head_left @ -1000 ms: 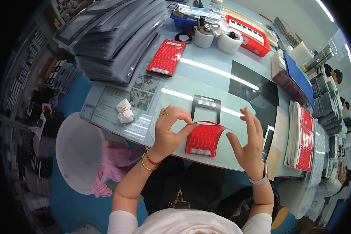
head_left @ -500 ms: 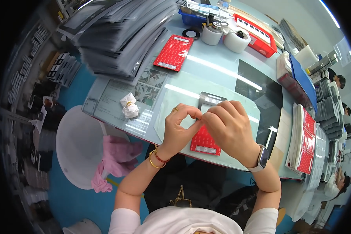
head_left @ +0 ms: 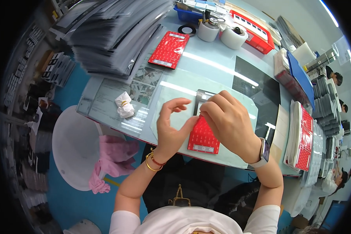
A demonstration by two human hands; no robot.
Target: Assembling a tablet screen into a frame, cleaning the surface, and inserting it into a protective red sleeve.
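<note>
Leftmost, a white stool [head_left: 72, 150] stands on the blue floor [head_left: 66, 202] with a pink cloth [head_left: 113, 160] draped at its right edge. Above it, on the glass table [head_left: 214, 66], a crumpled white wad [head_left: 123, 104] lies near the table's left end, and a tall heap of grey sleeves [head_left: 117, 35] fills the far left corner. Beside that heap lies a red packet [head_left: 169, 49] in clear wrap.

Nearer the front edge, the left hand [head_left: 171, 130] is raised, palm toward the centre, its fingers [head_left: 175, 103] curled and spread apart; its thumb lies against the left edge of a red card [head_left: 202, 136]. The card lies flat on the table near the front edge, between the two hands, with a grey slab [head_left: 202, 97] just behind it. The right hand [head_left: 232, 123] covers the card's upper right part, its fingers [head_left: 212, 109] bunched together and pressed down on the card's top corner; whether they pinch it or only press, I cannot tell. A watch [head_left: 264, 150] sits on that wrist.

Farther back stand two tape rolls [head_left: 222, 33] and a red tray [head_left: 253, 29]. A dark mat [head_left: 257, 89] lies right of the hands, then a stack of red cards [head_left: 302, 136] near the table's right end. Other people [head_left: 335, 78] sit at the far right rim.
</note>
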